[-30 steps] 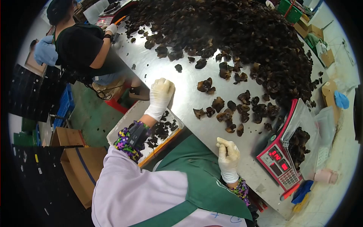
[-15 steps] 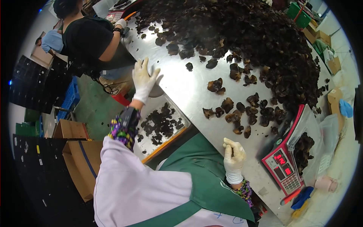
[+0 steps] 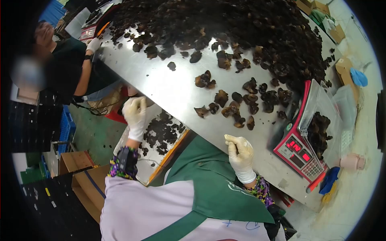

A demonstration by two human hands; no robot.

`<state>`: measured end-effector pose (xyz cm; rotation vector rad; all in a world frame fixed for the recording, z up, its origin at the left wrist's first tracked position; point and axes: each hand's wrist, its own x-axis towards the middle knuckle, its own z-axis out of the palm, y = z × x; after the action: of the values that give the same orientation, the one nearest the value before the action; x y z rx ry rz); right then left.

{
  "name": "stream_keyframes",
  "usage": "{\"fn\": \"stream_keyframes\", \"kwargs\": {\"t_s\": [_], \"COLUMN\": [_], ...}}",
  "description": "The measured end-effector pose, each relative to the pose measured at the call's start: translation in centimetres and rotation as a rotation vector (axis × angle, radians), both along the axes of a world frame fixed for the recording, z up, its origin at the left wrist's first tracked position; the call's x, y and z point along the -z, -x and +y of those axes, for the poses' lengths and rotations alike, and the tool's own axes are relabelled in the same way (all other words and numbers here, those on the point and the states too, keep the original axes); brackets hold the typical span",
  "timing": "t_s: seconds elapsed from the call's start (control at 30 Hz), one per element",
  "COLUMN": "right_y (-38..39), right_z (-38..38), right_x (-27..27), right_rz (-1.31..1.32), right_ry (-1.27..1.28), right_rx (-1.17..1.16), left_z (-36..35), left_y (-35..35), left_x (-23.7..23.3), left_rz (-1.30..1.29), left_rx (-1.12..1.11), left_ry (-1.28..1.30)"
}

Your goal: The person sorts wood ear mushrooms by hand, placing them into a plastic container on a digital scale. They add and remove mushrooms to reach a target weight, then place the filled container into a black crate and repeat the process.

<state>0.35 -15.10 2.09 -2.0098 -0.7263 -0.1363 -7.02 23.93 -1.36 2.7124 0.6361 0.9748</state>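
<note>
My left hand (image 3: 135,114), in a whitish glove, hangs past the table's left edge, beside and above a white tray (image 3: 140,174) holding loose dark pieces. Its fingers are curled in; whatever they may hold is hidden. My right hand (image 3: 240,154), also gloved, is at the near table edge with fingers bent together and nothing showing in them. Beyond it, several brown-black wood ear mushroom pieces (image 3: 231,109) lie scattered on the metal table (image 3: 177,90). A large heap of wood ear mushrooms (image 3: 225,20) covers the far side.
A red digital scale (image 3: 299,154) with lit digits stands at right, bearing a clear container with dark mushrooms (image 3: 319,130). At upper left, a co-worker's gloved hand (image 3: 93,45) is near another scale (image 3: 87,33). Cardboard boxes (image 3: 86,188) and a blue crate (image 3: 67,124) are at left.
My left hand has gone from spread fingers at the table edge to a closed hand lower, over the tray side. My right hand keeps its bent pose. The view has shifted.
</note>
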Motion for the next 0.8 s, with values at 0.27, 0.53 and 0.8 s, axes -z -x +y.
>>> {"fn": "stream_keyframes", "kwargs": {"t_s": [0.27,0.53,0.8], "right_y": [0.1,0.2,-0.1], "right_z": [-0.2,-0.5,-0.7], "right_x": [0.3,0.3,0.2], "right_rz": [-0.014,0.013,0.058], "right_ry": [-0.021,-0.079,-0.029], "right_rx": [-0.009,0.010,-0.019], "left_z": [-8.9,-14.9,-20.8], "left_y": [-1.1,-12.2,-12.0], "left_x": [-2.6,-3.2,-4.2], "left_rz": [-0.052,0.140,0.201], "left_rx": [0.163,0.546,0.755], "left_ry": [0.118,0.279,0.311]}}
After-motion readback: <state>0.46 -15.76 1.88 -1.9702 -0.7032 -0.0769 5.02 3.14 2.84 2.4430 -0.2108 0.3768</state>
